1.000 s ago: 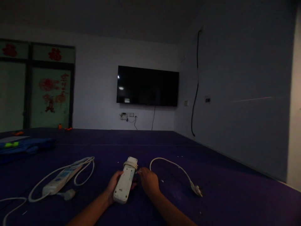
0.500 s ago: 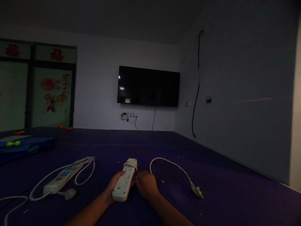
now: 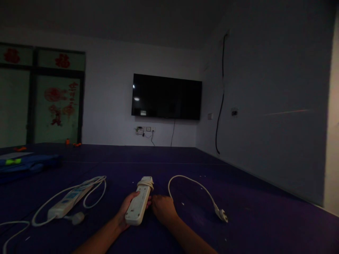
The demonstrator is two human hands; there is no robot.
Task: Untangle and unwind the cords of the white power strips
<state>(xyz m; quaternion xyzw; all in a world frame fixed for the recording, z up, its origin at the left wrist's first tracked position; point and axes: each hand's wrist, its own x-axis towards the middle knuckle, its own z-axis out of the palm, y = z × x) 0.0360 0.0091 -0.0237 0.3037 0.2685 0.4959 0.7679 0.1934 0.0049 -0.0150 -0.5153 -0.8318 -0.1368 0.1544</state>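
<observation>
Since the earlier frame the right hand (image 3: 164,209) has moved slightly lower, its fingers curled together, apparently on the cord (image 3: 190,180), beside the power strip (image 3: 138,206) clamped in the left hand (image 3: 125,209); winding seems underway, and another turn would need steady tension.

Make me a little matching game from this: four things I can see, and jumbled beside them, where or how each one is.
Things:
1. Television
2. Middle power strip
3. Other power strip
4. Black cable

Where or how:
A. Lying on the purple surface
B. Hanging down the right-hand wall
C. Mounted on the far wall, looking dark
D. In the left hand, a cord wound round its far end

Pairs: 1-C, 2-D, 3-A, 4-B
</observation>
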